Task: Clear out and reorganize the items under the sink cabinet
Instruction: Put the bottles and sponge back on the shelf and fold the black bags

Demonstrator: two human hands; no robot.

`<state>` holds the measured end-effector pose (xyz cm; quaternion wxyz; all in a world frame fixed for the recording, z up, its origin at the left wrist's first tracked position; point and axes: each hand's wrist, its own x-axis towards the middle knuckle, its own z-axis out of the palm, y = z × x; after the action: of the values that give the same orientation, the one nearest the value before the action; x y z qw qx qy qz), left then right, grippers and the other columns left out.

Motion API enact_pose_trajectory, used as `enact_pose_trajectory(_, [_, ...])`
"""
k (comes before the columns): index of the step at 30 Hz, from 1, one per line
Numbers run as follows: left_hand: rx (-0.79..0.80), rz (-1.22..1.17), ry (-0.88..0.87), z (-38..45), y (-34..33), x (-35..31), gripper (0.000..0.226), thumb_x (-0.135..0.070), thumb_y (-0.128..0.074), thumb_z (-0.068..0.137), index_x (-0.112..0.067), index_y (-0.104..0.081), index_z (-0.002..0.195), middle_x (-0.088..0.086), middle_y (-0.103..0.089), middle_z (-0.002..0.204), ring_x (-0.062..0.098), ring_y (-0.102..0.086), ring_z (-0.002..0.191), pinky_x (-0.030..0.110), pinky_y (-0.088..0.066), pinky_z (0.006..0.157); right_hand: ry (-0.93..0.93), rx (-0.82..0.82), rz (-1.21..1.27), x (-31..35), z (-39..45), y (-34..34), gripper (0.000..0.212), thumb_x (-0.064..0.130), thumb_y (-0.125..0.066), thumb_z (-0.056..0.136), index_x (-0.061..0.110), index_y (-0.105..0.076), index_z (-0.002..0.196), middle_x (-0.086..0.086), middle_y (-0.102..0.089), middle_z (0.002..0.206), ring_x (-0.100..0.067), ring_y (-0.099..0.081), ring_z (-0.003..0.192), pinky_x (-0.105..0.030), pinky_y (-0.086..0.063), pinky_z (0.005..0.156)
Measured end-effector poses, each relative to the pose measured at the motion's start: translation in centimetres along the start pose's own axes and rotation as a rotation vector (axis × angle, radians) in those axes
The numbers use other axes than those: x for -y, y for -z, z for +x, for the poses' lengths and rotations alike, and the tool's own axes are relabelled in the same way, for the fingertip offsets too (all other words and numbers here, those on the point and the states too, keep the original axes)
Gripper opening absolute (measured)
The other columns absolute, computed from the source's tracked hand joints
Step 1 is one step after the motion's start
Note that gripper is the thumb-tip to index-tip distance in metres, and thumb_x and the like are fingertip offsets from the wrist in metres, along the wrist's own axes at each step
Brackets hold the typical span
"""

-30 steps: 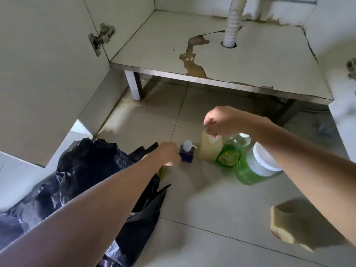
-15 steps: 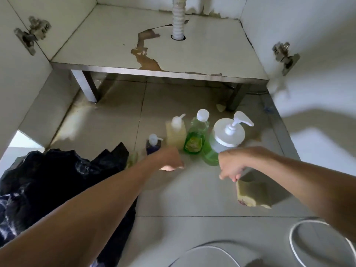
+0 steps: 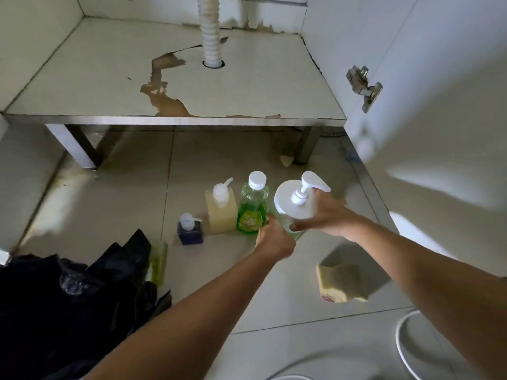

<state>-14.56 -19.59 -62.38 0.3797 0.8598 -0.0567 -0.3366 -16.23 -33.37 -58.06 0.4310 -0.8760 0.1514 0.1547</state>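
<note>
A big green pump jug (image 3: 295, 200) with a wide white lid stands on the floor tiles. My right hand (image 3: 326, 212) is wrapped around its right side under the lid. My left hand (image 3: 274, 237) grips its lower left side. To its left, in a row, stand a green dish-soap bottle (image 3: 251, 209) with a white cap, a pale yellow pump bottle (image 3: 221, 209) and a small dark blue pump bottle (image 3: 189, 229). The cabinet shelf (image 3: 170, 89) behind them is bare, its surface peeled and stained.
A black rubbish bag (image 3: 68, 303) lies at the lower left with a greenish bottle (image 3: 159, 260) at its edge. A yellow sponge (image 3: 340, 283) lies on the floor at the right. A white drain hose (image 3: 210, 31) enters the shelf. The open cabinet door (image 3: 439, 105) with a hinge (image 3: 363, 86) stands at the right.
My right hand rose from near the sponge and took hold of the big jug. My left hand shifted right onto the jug's lower side. The camera view tilted slightly.
</note>
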Motion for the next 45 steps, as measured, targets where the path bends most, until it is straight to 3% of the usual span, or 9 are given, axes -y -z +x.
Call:
enact_pose_trajectory(4, [0.044, 0.109, -0.041, -0.6, 0.7, -0.2, 0.068, 0.001, -0.053, 0.079, -0.013, -0.027, 0.140, 0.014, -0.053, 0.125, 0.033, -0.056, 0.111, 0.035, -0.050, 0.081, -0.071, -0.172, -0.108, 0.0, -1.0, -1.3, 0.072, 0.034, -0.089, 0.056, 0.023, -0.047, 0.113, 0.011, -0.054, 0.093, -0.017, -0.057, 0.094, -0.024, -0.046, 0.077])
enact_pose_trajectory(10, [0.143, 0.194, -0.245, -3.4, 2.3, -3.6, 0.050, -0.014, -0.059, 0.085, -0.013, -0.039, 0.131, 0.008, -0.058, 0.123, 0.030, -0.058, 0.109, 0.030, -0.045, 0.077, -0.128, -0.384, -0.004, 3.7, -6.2, 0.8, 0.089, 0.043, -0.081, 0.054, 0.023, -0.041, 0.130, -0.001, -0.053, 0.124, -0.019, -0.052, 0.113, -0.037, -0.042, 0.105])
enact_pose_trajectory(16, [0.092, 0.095, -0.419, -5.6, 8.1, -11.7, 0.058, -0.017, -0.071, 0.078, -0.014, -0.043, 0.128, 0.008, -0.060, 0.119, 0.028, -0.058, 0.109, 0.035, -0.048, 0.088, -0.100, -0.448, 0.047, 11.4, -9.3, 9.2, 0.066, 0.025, -0.079, 0.071, 0.029, -0.038, 0.123, 0.005, -0.049, 0.114, -0.016, -0.047, 0.101, -0.015, -0.037, 0.065])
enact_pose_trajectory(22, [-0.101, 0.027, -0.628, -3.2, 13.6, -17.6, 0.062, -0.027, -0.076, 0.074, -0.017, -0.039, 0.123, 0.002, -0.059, 0.111, 0.024, -0.058, 0.101, 0.030, -0.045, 0.078, -0.069, -0.533, -0.009, 17.7, -6.2, 14.9, 0.063, 0.041, -0.077, 0.065, 0.025, -0.043, 0.116, 0.005, -0.056, 0.110, -0.017, -0.054, 0.101, -0.025, -0.044, 0.068])
enact_pose_trajectory(25, [-0.147, -0.034, -0.700, -0.3, 15.4, -19.2, 0.077, -0.024, -0.074, 0.076, -0.024, -0.029, 0.139, 0.003, -0.059, 0.122, 0.027, -0.057, 0.110, 0.037, -0.048, 0.089, -0.013, -0.585, 0.068, 19.3, -3.2, 16.2, 0.063, 0.036, -0.079, 0.059, 0.024, -0.047, 0.112, 0.007, -0.060, 0.101, -0.016, -0.059, 0.096, -0.028, -0.051, 0.070])
enact_pose_trajectory(28, [-0.163, -0.024, -0.702, 3.2, 17.1, -20.4, 0.083, -0.019, -0.071, 0.080, -0.029, -0.020, 0.145, 0.002, -0.058, 0.127, 0.027, -0.055, 0.115, 0.037, -0.047, 0.094, 0.029, -0.626, 0.137, 20.0, 0.7, 17.0, 0.057, 0.024, -0.080, 0.066, 0.026, -0.041, 0.106, 0.011, -0.052, 0.090, -0.014, -0.052, 0.087, -0.021, -0.041, 0.056])
enact_pose_trajectory(35, [-0.181, 0.040, -0.580, 10.5, 17.3, -20.6, 0.094, -0.022, -0.066, 0.085, -0.033, -0.001, 0.151, 0.004, -0.050, 0.141, 0.027, -0.051, 0.124, 0.040, -0.046, 0.100, 0.009, -0.663, 0.198, 17.9, 8.4, 16.4, 0.061, 0.031, -0.079, 0.071, 0.019, -0.043, 0.120, 0.003, -0.054, 0.105, -0.019, -0.050, 0.097, -0.023, -0.036, 0.064])
enact_pose_trajectory(39, [-0.209, -0.011, -0.579, 14.2, 17.1, -21.6, 0.099, -0.019, -0.067, 0.086, -0.036, 0.005, 0.151, 0.001, -0.042, 0.148, 0.026, -0.045, 0.131, 0.039, -0.043, 0.104, 0.066, -0.697, 0.187, 17.0, 12.2, 17.7, 0.065, 0.033, -0.078, 0.074, 0.014, -0.041, 0.123, 0.002, -0.052, 0.109, -0.018, -0.049, 0.100, -0.030, -0.040, 0.081])
enact_pose_trajectory(45, [-0.264, 0.145, -0.521, 19.5, 17.9, -25.0, 0.090, -0.020, -0.062, 0.090, -0.030, 0.002, 0.152, 0.014, -0.051, 0.136, 0.032, -0.052, 0.122, 0.036, -0.044, 0.095, 0.066, -0.743, 0.079, 16.0, 18.4, 20.7, 0.065, 0.031, -0.076, 0.076, 0.011, -0.037, 0.123, -0.003, -0.054, 0.118, -0.025, -0.054, 0.110, -0.034, -0.043, 0.089])
